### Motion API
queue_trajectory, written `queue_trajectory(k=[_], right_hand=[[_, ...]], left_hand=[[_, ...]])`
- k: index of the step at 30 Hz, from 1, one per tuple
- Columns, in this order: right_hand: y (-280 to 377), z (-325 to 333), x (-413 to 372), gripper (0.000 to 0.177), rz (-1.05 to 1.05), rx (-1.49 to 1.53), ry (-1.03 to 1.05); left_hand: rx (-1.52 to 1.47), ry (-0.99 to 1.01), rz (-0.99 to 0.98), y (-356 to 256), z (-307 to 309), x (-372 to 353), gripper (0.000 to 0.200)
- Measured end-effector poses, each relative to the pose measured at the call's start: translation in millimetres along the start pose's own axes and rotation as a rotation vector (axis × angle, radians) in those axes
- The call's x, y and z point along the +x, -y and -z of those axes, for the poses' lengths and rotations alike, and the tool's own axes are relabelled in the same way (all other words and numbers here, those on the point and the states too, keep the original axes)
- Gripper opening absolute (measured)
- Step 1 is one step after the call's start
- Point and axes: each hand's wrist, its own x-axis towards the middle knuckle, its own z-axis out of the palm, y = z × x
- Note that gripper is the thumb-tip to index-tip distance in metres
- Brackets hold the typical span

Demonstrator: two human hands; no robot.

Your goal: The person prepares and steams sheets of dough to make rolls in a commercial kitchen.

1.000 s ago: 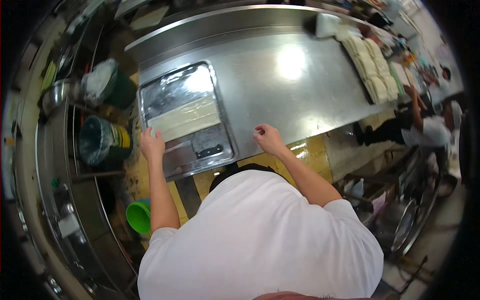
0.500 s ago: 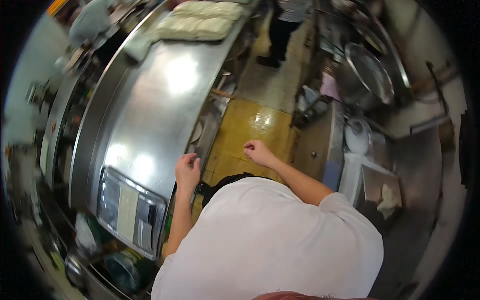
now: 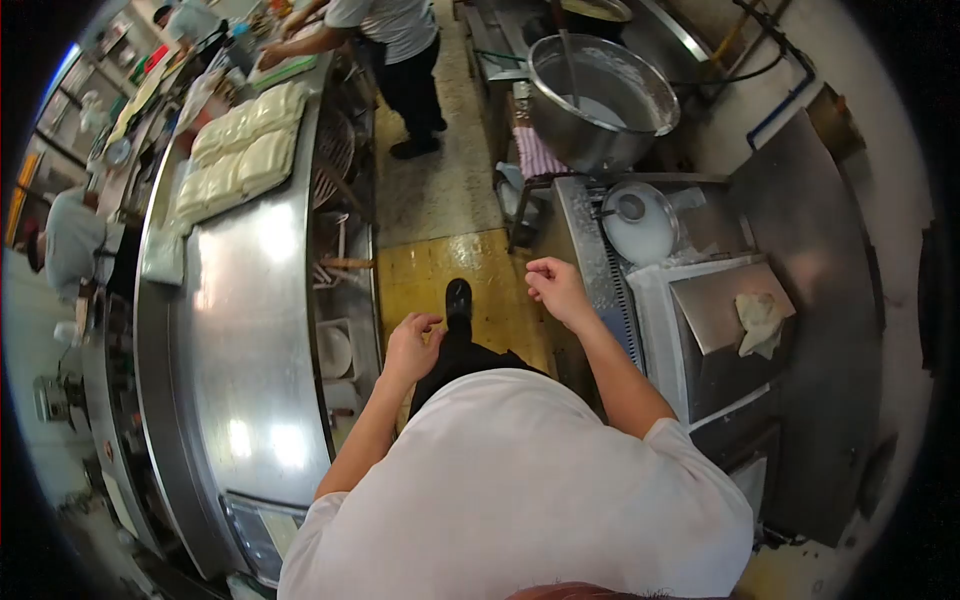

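My left hand point(image 3: 412, 346) hangs in front of my body over the floor, its fingers loosely bent and apart, holding nothing. It is nearest to the front edge of the long steel counter point(image 3: 255, 330) on the left. Farther right, my right hand point(image 3: 557, 290) is raised with its fingers curled in toward the thumb; nothing shows in it. The steel worktop point(image 3: 577, 225) with a drain grate stands just beyond that hand. Neither hand touches anything. Between them, my black shoe point(image 3: 458, 300) shows on the yellow floor point(image 3: 420, 265).
Plastic-wrapped pale dough slabs point(image 3: 245, 150) lie at the counter's far end, near a co-worker point(image 3: 390, 30). A large steel mixing bowl point(image 3: 600, 105), a round lidded white container point(image 3: 640, 225) and a cloth point(image 3: 758, 322) are on the right. A tray point(image 3: 255, 530) lies on the near counter.
My view has turned right and moved forward along the aisle. The mixing bowl and dough slabs are nearer, and the tray has slid toward the bottom edge. My hands remain raised, without objects.
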Motion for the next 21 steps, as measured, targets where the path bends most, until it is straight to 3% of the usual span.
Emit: queue_trajectory(k=[5, 8, 12, 15, 16, 18, 21], right_hand=[[63.1, 37.4, 48.2, 0.023, -0.012, 0.022, -0.083], [106.0, 58.2, 96.4, 0.023, 0.089, 0.030, -0.195], [161.7, 78.5, 179.3, 0.022, 0.141, 0.020, -0.258], [203.0, 87.9, 250.3, 0.021, 0.195, -0.047, -0.243], [201.1, 103.5, 285.8, 0.025, 0.240, -0.233, -0.239], [212.1, 119.4, 350.2, 0.028, 0.289, -0.323, -0.288], [241.8, 131.7, 421.2, 0.038, 0.351, -0.545, -0.420]], left_hand=[[-0.057, 0.118, -0.118, -20.2, -12.8, 94.8, 0.022], [-0.247, 0.200, -0.139, -33.8, -16.1, 162.5, 0.022], [-0.285, 0.201, -0.333, -77.7, -1.2, 264.4, 0.023], [-0.355, 0.255, -0.355, -119.0, 14.6, 334.9, 0.024], [-0.366, 0.251, -0.354, -129.2, 16.7, 356.5, 0.024], [-0.333, 0.186, -0.564, -147.9, 16.7, 395.4, 0.031], [-0.249, 0.123, -0.726, -170.8, 9.0, 442.3, 0.033]])
